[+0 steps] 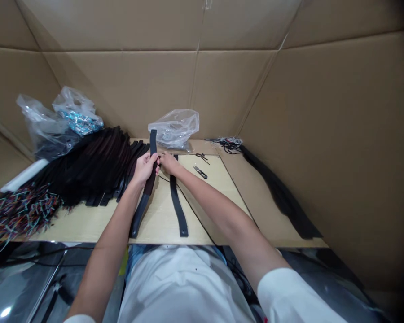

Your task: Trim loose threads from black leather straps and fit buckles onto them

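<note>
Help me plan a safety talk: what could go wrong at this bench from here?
The small snips lie loose near the right hand; a careless sweep might knock them or nick skin. The coloured threads reach the near edge of the table and could snag. The dark strap pile lies close to the left hand; a bump might shift it.

Black-and-brown strap (149, 185), pale yellow board (218, 178)

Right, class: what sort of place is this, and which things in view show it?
Probably a small workshop or hand-assembly station: a pale work table boxed in by cardboard walls, with a large pile of dark straps and small snips lying on it.
</note>
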A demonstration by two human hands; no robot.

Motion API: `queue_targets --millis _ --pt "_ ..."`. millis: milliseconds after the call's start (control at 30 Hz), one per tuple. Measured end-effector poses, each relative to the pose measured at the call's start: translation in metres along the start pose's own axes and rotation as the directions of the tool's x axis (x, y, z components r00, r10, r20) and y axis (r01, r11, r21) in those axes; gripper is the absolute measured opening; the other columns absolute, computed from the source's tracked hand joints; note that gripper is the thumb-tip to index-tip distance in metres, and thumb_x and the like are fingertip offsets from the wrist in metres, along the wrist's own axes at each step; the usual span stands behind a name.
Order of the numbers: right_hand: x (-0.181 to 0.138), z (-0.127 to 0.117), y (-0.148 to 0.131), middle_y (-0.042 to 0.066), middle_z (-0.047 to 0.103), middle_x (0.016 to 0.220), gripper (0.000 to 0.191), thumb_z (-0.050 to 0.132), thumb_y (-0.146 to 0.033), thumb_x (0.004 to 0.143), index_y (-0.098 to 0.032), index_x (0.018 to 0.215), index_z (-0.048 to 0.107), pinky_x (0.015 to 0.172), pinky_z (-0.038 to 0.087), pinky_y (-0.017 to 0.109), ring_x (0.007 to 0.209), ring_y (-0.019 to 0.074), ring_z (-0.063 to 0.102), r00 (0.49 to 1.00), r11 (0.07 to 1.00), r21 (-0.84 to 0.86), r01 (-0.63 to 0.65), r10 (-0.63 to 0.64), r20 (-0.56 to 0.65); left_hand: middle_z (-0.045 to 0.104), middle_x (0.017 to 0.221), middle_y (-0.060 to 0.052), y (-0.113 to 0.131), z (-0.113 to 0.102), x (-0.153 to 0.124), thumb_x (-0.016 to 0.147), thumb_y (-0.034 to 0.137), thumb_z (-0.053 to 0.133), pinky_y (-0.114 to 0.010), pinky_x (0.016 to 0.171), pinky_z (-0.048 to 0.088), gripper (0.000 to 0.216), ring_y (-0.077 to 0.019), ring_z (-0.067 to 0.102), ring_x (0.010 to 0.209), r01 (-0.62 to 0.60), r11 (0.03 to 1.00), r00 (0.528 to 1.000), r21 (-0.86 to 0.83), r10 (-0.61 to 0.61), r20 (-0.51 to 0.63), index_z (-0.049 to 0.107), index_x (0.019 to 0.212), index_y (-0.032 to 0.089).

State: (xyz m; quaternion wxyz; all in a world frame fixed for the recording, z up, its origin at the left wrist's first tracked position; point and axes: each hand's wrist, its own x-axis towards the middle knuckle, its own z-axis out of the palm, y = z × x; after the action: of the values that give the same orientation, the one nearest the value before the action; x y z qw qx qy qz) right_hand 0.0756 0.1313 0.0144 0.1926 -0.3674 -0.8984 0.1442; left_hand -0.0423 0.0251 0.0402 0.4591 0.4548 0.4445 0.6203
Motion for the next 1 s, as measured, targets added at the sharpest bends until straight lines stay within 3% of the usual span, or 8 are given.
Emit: queue_targets --millis 200,333,433,500,600,700,767,1000 --pt "-0.012 0.005 0.008 0.024 0.07 0.134 0.029 0.059 0.0 0.086 -0.013 0.109 0.072 0.121 0.036 0.049 0.139 0.0375 0.051 0.996 0.998 0.029 -0.064 0.066 -0.054 0.062 0.069 0.003 -0.002 0.0 0.001 0.087 0.055 0.085 -0.019 0.039 0.041 0.045 -0.0065 0.052 0.045 -0.009 1.0 1.0 0.009 0.008 0.017 0.059 0.081 0.018" --pt "-0.03 -0.007 0.013 0.02 0.07 0.121 0.041 0.057 -0.002 0.083 -0.016 0.122 0.062 0.103 0.048 0.048 0.114 0.0337 0.061 0.969 0.96 0.215 -0.178 0.209 -0.133 0.06 0.065 0.004 0.0 -0.004 0.002 0.089 0.054 0.083 -0.019 0.039 0.041 0.044 -0.0067 0.051 0.044 -0.005 0.999 1.0 0.037 0.006 -0.014 0.057 0.081 0.019" --pt "-0.045 -0.007 0.012 0.005 0.064 0.094 0.036 0.053 -0.01 0.088 -0.022 0.122 0.054 0.084 0.051 0.038 0.086 0.0248 0.06 0.881 0.7 0.668 -0.253 0.452 -0.141 0.059 0.064 0.004 0.001 -0.003 0.001 0.089 0.054 0.082 -0.019 0.04 0.04 0.043 -0.0069 0.051 0.045 -0.006 0.998 1.0 0.055 0.007 -0.015 0.058 0.083 0.019" --pt "-0.056 -0.006 0.007 -0.001 0.055 0.081 0.03 0.047 -0.016 0.093 -0.023 0.122 0.052 0.071 0.048 0.032 0.072 0.0207 0.055 0.858 0.533 0.809 -0.249 0.508 -0.071 0.059 0.063 0.004 0.001 -0.003 0.0 0.089 0.054 0.082 -0.019 0.04 0.039 0.043 -0.0071 0.051 0.045 0.007 0.998 1.0 0.056 -0.006 -0.01 0.058 0.083 0.019" --pt "-0.072 -0.007 -0.005 -0.004 0.046 0.074 0.021 0.045 -0.027 0.1 -0.02 0.114 0.058 0.062 0.044 0.027 0.063 0.0168 0.05 0.879 0.379 0.898 -0.224 0.477 0.018 0.06 0.066 0.003 0.002 -0.002 -0.001 0.089 0.053 0.082 -0.02 0.04 0.04 0.043 -0.0075 0.053 0.046 0.033 0.999 0.999 0.041 -0.033 -0.005 0.058 0.082 0.019" --pt "-0.087 -0.01 -0.017 -0.005 0.044 0.071 0.027 0.059 -0.044 0.103 -0.018 0.107 0.066 0.062 0.044 0.025 0.062 0.0135 0.047 0.907 -0.002 0.988 -0.154 0.397 0.142 0.061 0.069 0.002 0.002 -0.002 -0.001 0.089 0.051 0.081 -0.02 0.04 0.041 0.04 -0.0077 0.053 0.046 0.029 0.999 1.0 0.039 -0.029 -0.003 0.058 0.082 0.019" --pt "-0.093 -0.011 -0.024 -0.005 0.049 0.073 0.025 0.07 -0.044 0.101 -0.019 0.105 0.067 0.063 0.044 0.024 0.063 0.0121 0.05 0.91 -0.163 0.981 -0.103 0.382 0.159 0.061 0.068 0.002 0.002 -0.002 -0.001 0.091 0.048 0.08 -0.021 0.04 0.042 0.038 -0.0081 0.052 0.045 0.015 0.999 1.0 0.045 -0.015 0.0 0.057 0.081 0.019" --pt "-0.1 -0.002 -0.041 -0.009 0.048 0.068 0.035 0.077 -0.05 0.097 -0.022 0.096 0.057 0.056 0.036 0.021 0.058 0.0098 0.045 0.929 -0.17 0.981 -0.089 0.341 0.143 0.061 0.067 0.003 0.003 -0.001 -0.001 0.093 0.041 0.077 -0.02 0.041 0.042 0.033 -0.0075 0.052 0.045 0.008 0.999 1.0 0.046 -0.008 -0.007 0.057 0.081 0.019"
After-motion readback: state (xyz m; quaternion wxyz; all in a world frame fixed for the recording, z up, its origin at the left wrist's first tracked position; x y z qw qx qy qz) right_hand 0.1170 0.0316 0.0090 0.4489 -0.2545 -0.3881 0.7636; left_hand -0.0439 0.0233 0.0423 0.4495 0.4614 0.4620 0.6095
